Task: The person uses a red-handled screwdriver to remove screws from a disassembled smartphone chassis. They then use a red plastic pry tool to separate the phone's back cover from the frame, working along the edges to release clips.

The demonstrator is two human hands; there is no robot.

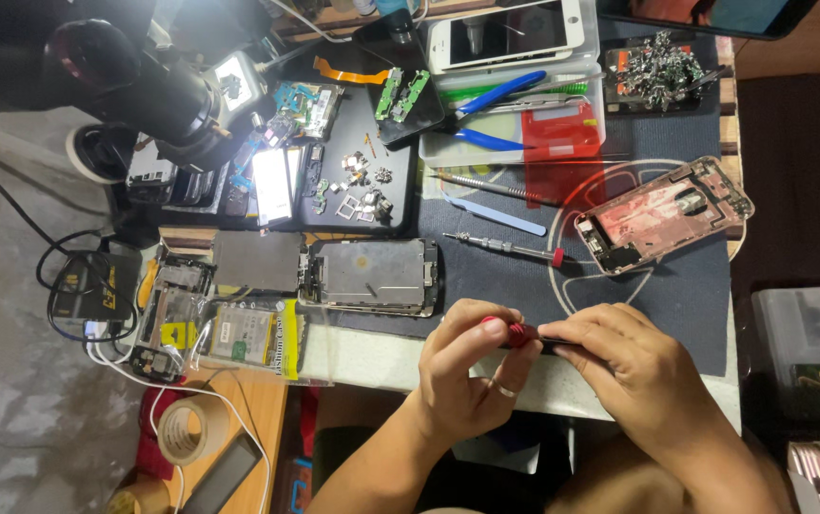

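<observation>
My left hand and my right hand meet near the front edge of the dark work mat. Together they pinch a small screwdriver with a red cap; the left fingers are on the red end, and the right fingers cover the dark shaft. A ring sits on one left finger. Just beyond the hands lies an opened phone screen assembly with its metal back plate up. A pink phone housing lies open at the right of the mat.
A second red-tipped screwdriver and a pale plastic pry tool lie on the mat. Blue-handled pliers, a white phone, small parts on a black tray, a microscope, tape rolls and cables surround them.
</observation>
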